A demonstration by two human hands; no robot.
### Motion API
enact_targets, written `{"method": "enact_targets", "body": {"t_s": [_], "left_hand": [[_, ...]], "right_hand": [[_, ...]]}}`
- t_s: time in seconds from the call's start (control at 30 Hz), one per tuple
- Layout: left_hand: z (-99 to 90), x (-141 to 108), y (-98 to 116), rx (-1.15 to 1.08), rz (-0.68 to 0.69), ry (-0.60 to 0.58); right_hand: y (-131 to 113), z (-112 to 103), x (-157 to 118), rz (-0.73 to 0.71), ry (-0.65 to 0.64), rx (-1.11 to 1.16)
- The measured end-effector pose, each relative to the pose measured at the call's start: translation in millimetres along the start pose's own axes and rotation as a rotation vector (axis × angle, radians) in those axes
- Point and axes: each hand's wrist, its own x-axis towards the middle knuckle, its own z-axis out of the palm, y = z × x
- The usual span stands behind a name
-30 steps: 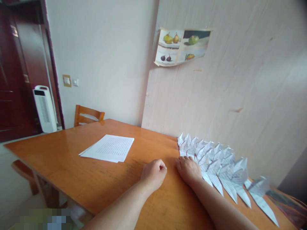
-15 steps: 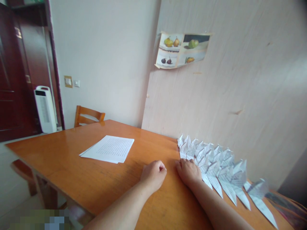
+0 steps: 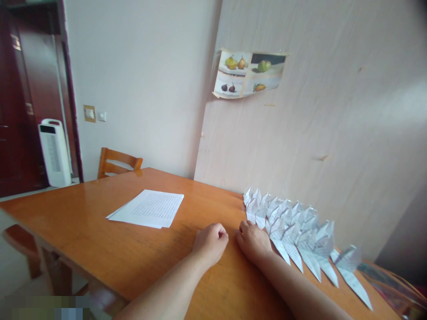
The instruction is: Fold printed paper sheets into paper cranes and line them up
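My left hand point(image 3: 211, 242) rests on the wooden table point(image 3: 213, 204) in a loose fist, with nothing visible in it. Just right of it lies my right hand point(image 3: 253, 240), its fingers curled down on the tabletop, beside rows of folded paper pieces point(image 3: 293, 222). What is under its fingers, if anything, is hidden. The folded pieces are printed sheets with upright pointed tips and long flat tails. One folded piece point(image 3: 348, 258) stands apart at the right. A stack of printed paper point(image 3: 148, 208) lies flat to the left of my hands.
Against the wall behind the table is a wooden chair point(image 3: 120, 162). A board point(image 3: 300, 133) with a fruit picture point(image 3: 250, 74) rises behind the folded papers. At the far left stands a white appliance point(image 3: 55, 153) by a dark door. Another seat point(image 3: 22, 242) is beside the table's left edge.
The view has turned slightly right, so things appear shifted left. My right hand has drawn a little closer to my left, its fingers more curled. The papers lie as before.
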Motion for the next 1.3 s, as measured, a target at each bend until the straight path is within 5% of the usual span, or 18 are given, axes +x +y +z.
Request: {"method": "enact_targets", "body": {"t_s": [0.43, 0.8, 1.1, 1.3], "left_hand": [[-1.1, 0.0, -0.7, -0.031, 0.02, -0.005], [-1.2, -2.3, -1.3, -0.121, -0.005, 0.005], [-5.3, 1.5, -2.6, -0.269, -0.073, 0.161], [-29.9, 8.9, -8.4, -0.208, -0.185, 0.281]], "right_hand": [[-18.8, -13.8, -47.6, 0.015, -0.079, 0.091], [-21.1, -7.8, -58.1, -0.045, -0.096, 0.133], [-14.4, 0.5, -55.0, -0.077, -0.085, 0.138], [-13.8, 3.0, -55.0, -0.088, -0.067, 0.155]]}}
